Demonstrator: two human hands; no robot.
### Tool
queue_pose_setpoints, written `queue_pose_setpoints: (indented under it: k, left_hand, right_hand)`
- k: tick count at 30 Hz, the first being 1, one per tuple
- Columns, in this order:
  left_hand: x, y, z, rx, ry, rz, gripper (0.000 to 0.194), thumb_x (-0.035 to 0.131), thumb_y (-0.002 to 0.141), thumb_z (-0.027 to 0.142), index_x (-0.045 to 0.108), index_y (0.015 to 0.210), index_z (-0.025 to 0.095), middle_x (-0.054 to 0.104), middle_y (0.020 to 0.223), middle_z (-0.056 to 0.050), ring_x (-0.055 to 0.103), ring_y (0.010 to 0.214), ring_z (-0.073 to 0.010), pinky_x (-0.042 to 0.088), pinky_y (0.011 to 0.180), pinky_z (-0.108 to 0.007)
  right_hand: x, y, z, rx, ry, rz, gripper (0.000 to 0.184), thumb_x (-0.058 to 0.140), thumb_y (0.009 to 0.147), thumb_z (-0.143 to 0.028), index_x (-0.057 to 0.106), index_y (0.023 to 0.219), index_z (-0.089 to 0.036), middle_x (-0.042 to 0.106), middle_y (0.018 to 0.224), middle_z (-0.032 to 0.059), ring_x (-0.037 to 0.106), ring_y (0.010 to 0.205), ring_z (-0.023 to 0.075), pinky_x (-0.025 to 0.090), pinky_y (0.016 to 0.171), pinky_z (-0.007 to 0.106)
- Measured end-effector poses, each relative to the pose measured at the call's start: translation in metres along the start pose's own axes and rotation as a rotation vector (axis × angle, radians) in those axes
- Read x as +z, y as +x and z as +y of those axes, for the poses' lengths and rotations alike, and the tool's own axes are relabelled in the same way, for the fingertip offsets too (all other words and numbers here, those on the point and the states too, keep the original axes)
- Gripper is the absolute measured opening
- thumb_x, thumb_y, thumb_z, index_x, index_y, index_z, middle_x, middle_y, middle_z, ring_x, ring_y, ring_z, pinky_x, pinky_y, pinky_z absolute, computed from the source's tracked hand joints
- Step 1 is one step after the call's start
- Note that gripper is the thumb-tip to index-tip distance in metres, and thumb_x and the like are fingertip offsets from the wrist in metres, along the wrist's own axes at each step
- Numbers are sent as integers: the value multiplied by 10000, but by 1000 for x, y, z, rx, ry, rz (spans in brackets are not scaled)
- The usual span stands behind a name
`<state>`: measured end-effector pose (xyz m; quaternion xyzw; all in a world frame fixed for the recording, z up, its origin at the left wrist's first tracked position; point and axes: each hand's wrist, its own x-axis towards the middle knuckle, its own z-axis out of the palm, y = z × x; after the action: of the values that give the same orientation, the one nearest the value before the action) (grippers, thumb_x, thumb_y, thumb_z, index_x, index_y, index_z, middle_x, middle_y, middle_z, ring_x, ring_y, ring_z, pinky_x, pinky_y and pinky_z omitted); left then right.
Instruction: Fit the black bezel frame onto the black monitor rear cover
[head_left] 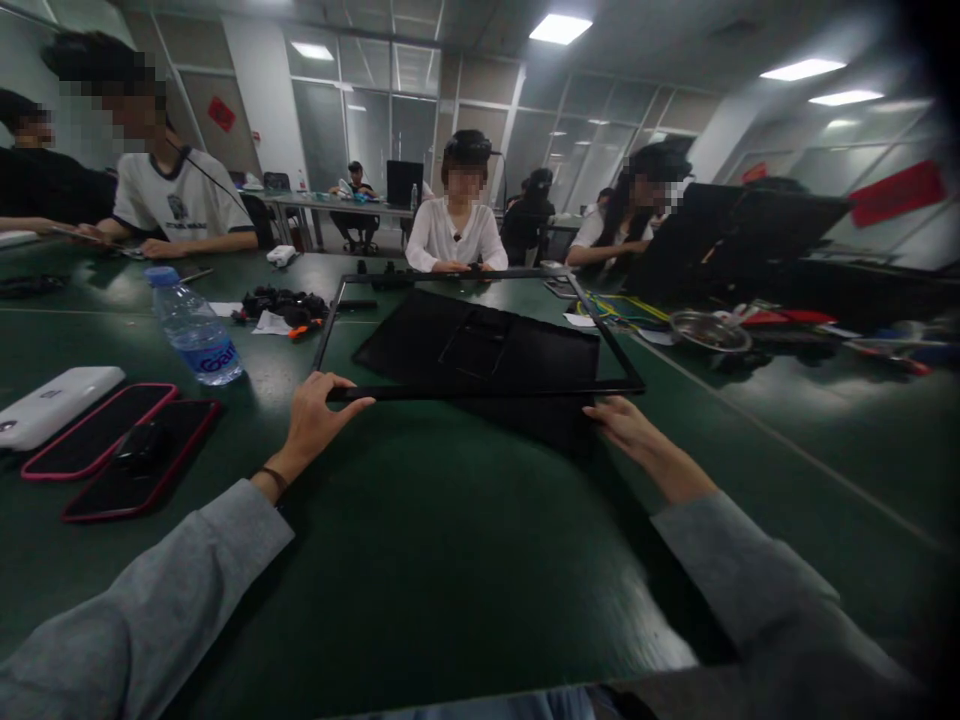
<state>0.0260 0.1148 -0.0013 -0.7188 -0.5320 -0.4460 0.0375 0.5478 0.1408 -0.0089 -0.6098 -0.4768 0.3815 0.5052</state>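
Note:
A thin black rectangular bezel [465, 392], like a monitor's front frame, is raised in front of me, its middle an open gap. My left hand [315, 418] is closed on its lower left corner, thumb along the bottom bar. At the lower right end, my right hand [637, 435] grips the same bar from below; part of its fingers is hidden. Through the gap and under the bar shows a black panel [420, 345], like a monitor's back cover, lying at an angle on the green table [420, 560].
On the left are a water bottle [196, 325], two red-edged phones [165, 455] and a white device [60, 405]. Black parts [281, 303] lie behind the bezel's left side. A metal bowl [711, 330] and tools stand at right. Several people sit around the table.

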Motion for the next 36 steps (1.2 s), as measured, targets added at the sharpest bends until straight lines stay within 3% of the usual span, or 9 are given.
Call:
queue_pose_setpoints:
  k: [2,6,7,11,13,16,21,26,36]
  left_hand:
    - [0,0,0,10,9,0,439,692,834,668,657,901,235,686,877,-51,631,872,-244,502,840,-418]
    - [0,-1,-2,47,37,-33,442,689,841,665,672,928,232,698,895,-57,638,893,-249,494,861,-426]
    - [1,0,-3,62,43,-42,442,692,840,664,674,933,231,703,898,-57,639,896,-251,491,866,-429]
    - [7,5,-11,105,53,-79,434,709,831,656,678,925,233,713,889,-57,641,902,-258,481,873,-438]
    - [10,9,-17,99,50,-110,432,717,824,656,679,923,237,714,889,-55,640,906,-258,481,877,-437]
    - [14,13,-27,77,40,-173,439,721,818,657,678,937,237,718,925,-56,639,930,-259,478,885,-429]
    - [17,13,-34,64,54,-296,404,731,839,603,686,982,228,729,994,-53,646,972,-250,451,934,-437]
    - [16,13,-32,58,86,-329,377,749,834,580,697,950,225,725,1001,-53,640,1009,-261,427,971,-461]
    - [20,11,-37,27,99,-348,396,730,847,589,692,991,223,719,1032,-59,625,1052,-271,435,976,-470]
  right_hand:
    - [7,22,-7,53,12,-55,479,788,549,-224,671,1013,-236,679,806,1,656,772,188,554,720,322]
    - [12,50,-13,-89,127,157,413,772,695,-381,671,1065,-226,699,884,33,687,906,206,559,865,370]
    - [11,52,-13,-89,199,160,378,730,758,-452,663,1056,-229,708,914,51,694,932,213,562,883,381]
    - [6,46,-15,7,342,-56,450,557,887,-640,649,1025,-221,725,995,120,710,961,251,590,878,417]
    - [8,42,-13,-22,229,-39,425,674,836,-568,648,1073,-216,720,964,91,707,893,237,597,870,408]
    - [15,42,-6,-190,-12,121,520,768,755,-390,614,1221,-217,705,915,32,695,821,211,596,881,413]
    - [24,51,4,-490,-443,200,498,571,909,-374,579,1378,-206,724,1200,119,700,1114,289,515,1058,502]
    - [31,54,4,-492,-727,267,601,431,973,-407,486,1520,-164,671,1355,169,676,1182,385,492,1060,600]
    - [30,65,22,-422,-702,186,572,476,944,-399,565,1468,-188,684,1350,135,659,1226,372,486,1094,567]
